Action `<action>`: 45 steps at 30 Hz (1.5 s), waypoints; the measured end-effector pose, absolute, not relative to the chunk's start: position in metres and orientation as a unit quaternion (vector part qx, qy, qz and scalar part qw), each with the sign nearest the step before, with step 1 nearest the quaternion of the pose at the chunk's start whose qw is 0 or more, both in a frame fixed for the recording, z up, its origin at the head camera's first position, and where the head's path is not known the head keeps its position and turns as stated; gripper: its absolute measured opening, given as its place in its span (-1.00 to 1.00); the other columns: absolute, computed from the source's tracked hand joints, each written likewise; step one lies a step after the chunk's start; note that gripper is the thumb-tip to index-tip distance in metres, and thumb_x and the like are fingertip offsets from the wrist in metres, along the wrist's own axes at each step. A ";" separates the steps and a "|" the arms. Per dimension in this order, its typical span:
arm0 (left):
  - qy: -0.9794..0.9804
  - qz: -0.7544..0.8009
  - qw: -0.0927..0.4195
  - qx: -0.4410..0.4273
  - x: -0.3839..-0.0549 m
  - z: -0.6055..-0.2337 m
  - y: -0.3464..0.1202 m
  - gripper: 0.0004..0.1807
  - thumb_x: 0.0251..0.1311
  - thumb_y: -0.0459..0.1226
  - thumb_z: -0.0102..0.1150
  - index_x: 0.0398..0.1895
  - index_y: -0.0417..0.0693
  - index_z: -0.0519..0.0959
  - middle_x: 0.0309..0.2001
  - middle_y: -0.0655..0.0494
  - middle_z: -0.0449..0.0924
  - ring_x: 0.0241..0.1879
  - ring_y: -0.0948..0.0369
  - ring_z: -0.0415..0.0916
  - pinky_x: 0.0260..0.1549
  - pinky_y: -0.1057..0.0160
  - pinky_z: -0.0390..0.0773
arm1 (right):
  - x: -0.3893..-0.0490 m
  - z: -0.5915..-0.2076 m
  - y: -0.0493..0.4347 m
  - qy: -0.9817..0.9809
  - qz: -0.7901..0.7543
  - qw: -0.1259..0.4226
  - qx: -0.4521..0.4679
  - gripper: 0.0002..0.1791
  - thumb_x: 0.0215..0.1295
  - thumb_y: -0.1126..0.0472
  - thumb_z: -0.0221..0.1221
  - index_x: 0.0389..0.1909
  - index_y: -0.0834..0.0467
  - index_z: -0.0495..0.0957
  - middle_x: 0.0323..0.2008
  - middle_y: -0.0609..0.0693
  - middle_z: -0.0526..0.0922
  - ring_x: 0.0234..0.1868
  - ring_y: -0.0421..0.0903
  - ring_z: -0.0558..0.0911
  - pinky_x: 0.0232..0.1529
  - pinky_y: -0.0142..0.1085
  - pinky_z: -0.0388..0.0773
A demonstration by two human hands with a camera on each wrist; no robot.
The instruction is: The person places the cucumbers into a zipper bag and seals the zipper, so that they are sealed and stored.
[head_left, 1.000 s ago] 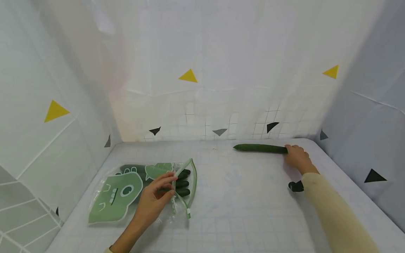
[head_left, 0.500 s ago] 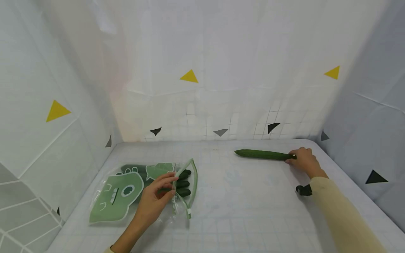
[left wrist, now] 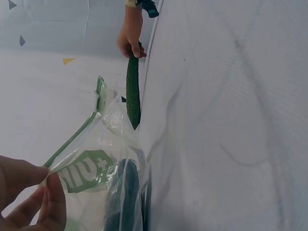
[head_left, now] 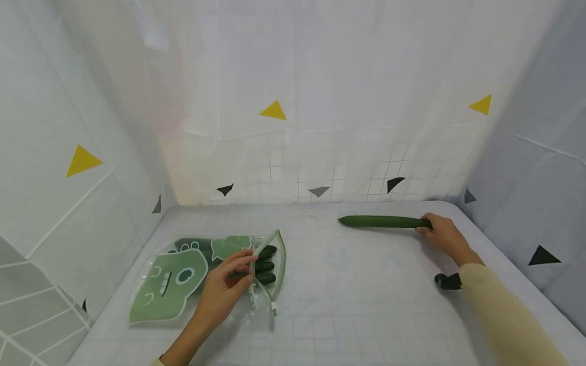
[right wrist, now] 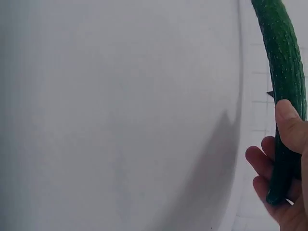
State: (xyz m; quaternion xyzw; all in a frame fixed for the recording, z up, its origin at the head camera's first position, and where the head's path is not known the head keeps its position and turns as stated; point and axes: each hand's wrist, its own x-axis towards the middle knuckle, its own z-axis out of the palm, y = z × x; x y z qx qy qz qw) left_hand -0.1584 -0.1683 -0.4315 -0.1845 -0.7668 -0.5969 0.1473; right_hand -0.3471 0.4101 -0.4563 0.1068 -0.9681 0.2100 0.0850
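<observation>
On the left of the table lies a clear zip bag (head_left: 169, 290) with a green cartoon print, and several cucumbers (head_left: 264, 278) inside show their ends at its mouth. My left hand (head_left: 222, 290) pinches the bag's green-edged rim between thumb and fingers, holding the mouth apart; the left wrist view shows this pinch close up. Towards the back right, my right hand (head_left: 446, 236) grips one end of a long cucumber (head_left: 380, 221), whose tip points left towards the bag. In the right wrist view the thumb lies along the cucumber (right wrist: 284, 57) with the fingers curled behind it.
A white cloth covers the table (head_left: 348, 305). White sheet walls with yellow and dark triangles stand at the back and both sides. A white slider (head_left: 273, 306) sits on the bag's green zip. A dark wrist device (head_left: 447, 281) is on the right arm.
My right hand has drawn back to the right and slightly nearer, its grip now closer to the cucumber's end. The cucumber has shifted a little. My left hand and the bag stay in place.
</observation>
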 end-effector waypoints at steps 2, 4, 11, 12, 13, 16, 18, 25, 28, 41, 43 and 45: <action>-0.767 -0.597 0.148 -0.185 -0.158 -0.431 -0.168 -0.60 0.26 -0.53 0.36 0.16 -0.14 0.69 0.35 -0.06 0.50 -0.08 0.01 0.64 -0.16 0.22 0.69 | -0.343 -0.457 0.408 -0.966 0.220 0.096 0.098 -0.63 0.44 0.25 0.31 0.05 0.46 0.50 -0.07 0.42 0.61 -0.07 0.31 0.57 -0.08 0.23 0.50; -0.767 -0.596 0.148 -0.185 -0.158 -0.431 -0.168 -0.59 0.27 -0.53 0.36 0.16 -0.12 0.70 0.35 -0.07 0.50 -0.08 0.01 0.64 -0.16 0.22 0.69 | -0.339 -0.457 0.406 -0.963 0.230 0.108 0.088 -0.57 0.43 0.23 0.32 0.09 0.49 0.49 -0.02 0.46 0.60 -0.04 0.35 0.56 -0.05 0.26 0.50; -0.771 -0.592 0.149 -0.181 -0.157 -0.430 -0.167 -0.59 0.27 -0.53 0.35 0.17 -0.14 0.69 0.35 -0.06 0.50 -0.07 0.02 0.63 -0.16 0.22 0.69 | -0.329 -0.454 0.405 -0.959 0.241 0.113 0.097 -0.59 0.37 0.25 0.37 0.07 0.45 0.55 -0.02 0.42 0.62 -0.02 0.35 0.56 -0.03 0.27 0.49; -0.771 -0.592 0.149 -0.180 -0.157 -0.430 -0.167 -0.59 0.27 -0.53 0.35 0.17 -0.14 0.69 0.35 -0.06 0.50 -0.07 0.02 0.63 -0.16 0.22 0.69 | -0.329 -0.453 0.406 -0.960 0.236 0.106 0.106 -0.59 0.35 0.27 0.38 0.07 0.45 0.55 -0.03 0.42 0.63 -0.01 0.36 0.56 -0.02 0.27 0.49; -0.771 -0.592 0.148 -0.179 -0.157 -0.430 -0.167 -0.58 0.26 -0.53 0.35 0.17 -0.14 0.69 0.35 -0.06 0.49 -0.07 0.02 0.63 -0.16 0.22 0.69 | -0.329 -0.452 0.408 -0.962 0.228 0.099 0.118 -0.59 0.33 0.31 0.38 0.07 0.46 0.56 -0.04 0.41 0.64 -0.01 0.37 0.57 -0.01 0.27 0.49; -0.774 -0.592 0.144 -0.174 -0.158 -0.430 -0.167 -0.57 0.26 -0.53 0.36 0.18 -0.10 0.69 0.35 -0.03 0.50 -0.06 0.04 0.63 -0.15 0.22 0.69 | -0.329 -0.449 0.413 -0.966 0.200 0.069 0.150 -0.58 0.23 0.40 0.41 0.05 0.50 0.58 -0.10 0.38 0.66 -0.03 0.37 0.60 -0.01 0.26 0.52; -0.776 -0.591 0.140 -0.171 -0.158 -0.430 -0.167 -0.57 0.26 -0.53 0.36 0.18 -0.09 0.69 0.36 -0.01 0.49 -0.05 0.04 0.63 -0.14 0.22 0.69 | -0.329 -0.448 0.418 -0.969 0.179 0.047 0.164 -0.59 0.18 0.43 0.43 0.01 0.52 0.60 -0.17 0.32 0.67 -0.07 0.35 0.61 -0.01 0.25 0.53; -0.778 -0.592 0.131 -0.166 -0.158 -0.429 -0.166 -0.57 0.27 -0.52 0.35 0.19 -0.13 0.68 0.37 0.01 0.49 -0.03 0.04 0.62 -0.13 0.20 0.69 | -0.318 -0.441 0.433 -0.985 0.131 -0.002 0.112 -0.57 0.27 -0.01 0.46 -0.15 0.32 0.72 -0.29 0.07 0.68 -0.25 0.08 0.59 -0.26 0.05 0.56; -0.777 -0.593 0.133 -0.166 -0.158 -0.429 -0.167 -0.57 0.27 -0.53 0.35 0.19 -0.13 0.68 0.37 -0.01 0.48 -0.03 0.04 0.62 -0.13 0.20 0.69 | -0.315 -0.440 0.438 -0.980 0.158 -0.010 0.120 -0.56 0.35 -0.09 0.39 -0.18 0.27 0.73 -0.35 0.00 0.65 -0.30 0.01 0.54 -0.33 -0.07 0.52; -0.779 -0.589 0.139 -0.167 -0.158 -0.428 -0.167 -0.57 0.25 -0.54 0.34 0.18 -0.16 0.68 0.36 -0.05 0.49 -0.04 0.04 0.63 -0.13 0.20 0.69 | -0.306 -0.426 0.445 -0.969 0.187 0.038 0.157 -0.76 0.43 0.29 0.29 -0.09 0.43 0.70 -0.32 0.04 0.73 -0.34 -0.07 0.56 -0.37 -0.15 0.51; -0.779 -0.588 0.138 -0.166 -0.157 -0.428 -0.166 -0.58 0.25 -0.54 0.34 0.18 -0.18 0.68 0.36 -0.03 0.50 -0.05 0.04 0.63 -0.13 0.20 0.69 | -0.302 -0.425 0.442 -0.968 0.196 0.062 0.144 -0.76 0.47 0.28 0.25 -0.07 0.42 0.70 -0.33 0.03 0.73 -0.38 -0.07 0.51 -0.42 -0.17 0.45; -0.779 -0.589 0.138 -0.165 -0.157 -0.428 -0.166 -0.58 0.25 -0.55 0.34 0.18 -0.19 0.68 0.36 -0.01 0.50 -0.05 0.05 0.63 -0.13 0.20 0.69 | -0.298 -0.426 0.440 -0.964 0.212 0.091 0.132 -0.76 0.50 0.28 0.23 -0.06 0.41 0.69 -0.35 0.03 0.74 -0.40 -0.07 0.47 -0.45 -0.20 0.39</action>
